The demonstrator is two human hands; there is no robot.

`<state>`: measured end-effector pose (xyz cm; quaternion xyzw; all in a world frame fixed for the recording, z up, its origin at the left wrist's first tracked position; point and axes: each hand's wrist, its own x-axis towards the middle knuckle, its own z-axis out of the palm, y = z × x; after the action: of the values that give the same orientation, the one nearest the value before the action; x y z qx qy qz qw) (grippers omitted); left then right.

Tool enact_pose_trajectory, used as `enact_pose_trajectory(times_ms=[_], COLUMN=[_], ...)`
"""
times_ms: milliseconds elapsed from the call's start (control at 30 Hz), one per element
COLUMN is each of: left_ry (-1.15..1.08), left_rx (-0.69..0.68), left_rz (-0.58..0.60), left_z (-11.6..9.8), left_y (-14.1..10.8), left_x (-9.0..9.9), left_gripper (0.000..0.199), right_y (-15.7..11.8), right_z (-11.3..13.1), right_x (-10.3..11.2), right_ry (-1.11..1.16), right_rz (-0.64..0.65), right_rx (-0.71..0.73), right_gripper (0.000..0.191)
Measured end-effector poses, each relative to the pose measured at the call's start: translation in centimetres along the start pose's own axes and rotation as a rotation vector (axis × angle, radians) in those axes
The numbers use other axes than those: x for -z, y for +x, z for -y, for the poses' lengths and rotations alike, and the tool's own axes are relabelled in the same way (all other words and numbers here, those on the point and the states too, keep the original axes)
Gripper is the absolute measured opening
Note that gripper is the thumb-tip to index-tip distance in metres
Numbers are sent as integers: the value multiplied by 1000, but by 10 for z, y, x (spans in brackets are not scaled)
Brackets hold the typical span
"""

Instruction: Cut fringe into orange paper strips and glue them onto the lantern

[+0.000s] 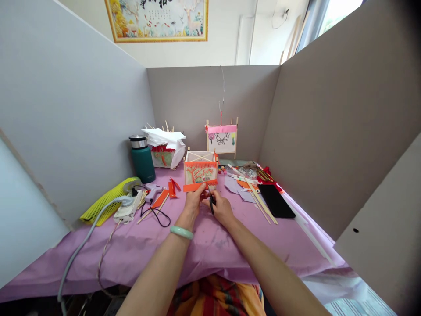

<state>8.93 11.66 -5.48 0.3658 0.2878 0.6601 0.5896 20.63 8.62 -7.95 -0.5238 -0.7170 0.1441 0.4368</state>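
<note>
My left hand (194,199), below a jade-green bangle (181,232), pinches an orange paper strip (194,187) that runs sideways in front of a small lantern. Black-handled scissors (212,204) are in my right hand (222,208), their blades pointing up at the strip's right part. Whether the blades touch the paper I cannot tell. Just behind both hands the lantern (200,172) stands upright, a stick frame with white paper sides, an orange fringed band and a drawn tree. The strip hides its lower edge.
At left are a teal bottle (143,160), a glue gun (153,192), a power strip (126,211) and yellow netting (108,199). A tissue-covered lantern (162,156) stands behind; another lantern (222,140) hangs from a wire. A black phone (276,201), wooden sticks (261,204) and paper scraps (233,184) lie right. Grey partitions enclose the table.
</note>
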Motion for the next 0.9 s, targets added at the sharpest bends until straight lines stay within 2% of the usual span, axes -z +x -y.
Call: enact_pose_trajectory(times_ms=[267, 433, 667, 900], left_ry=[32, 87, 91, 91], left_rx=[0, -22, 19, 3], left_rz=[-59, -65, -84, -53], left_z=[-1, 1, -2, -1], left_y=[-1, 0, -1, -1], left_x=[-3, -1, -1, 0], left_gripper=[31, 26, 23, 23], right_y=[0, 1, 3, 2], right_z=[-3, -4, -7, -3], right_x=[-1, -4, -7, -4], right_ry=[62, 240, 406, 437], right_rz=[25, 94, 140, 168], right_rx=[10, -41, -148, -152], right_gripper=[26, 27, 29, 29])
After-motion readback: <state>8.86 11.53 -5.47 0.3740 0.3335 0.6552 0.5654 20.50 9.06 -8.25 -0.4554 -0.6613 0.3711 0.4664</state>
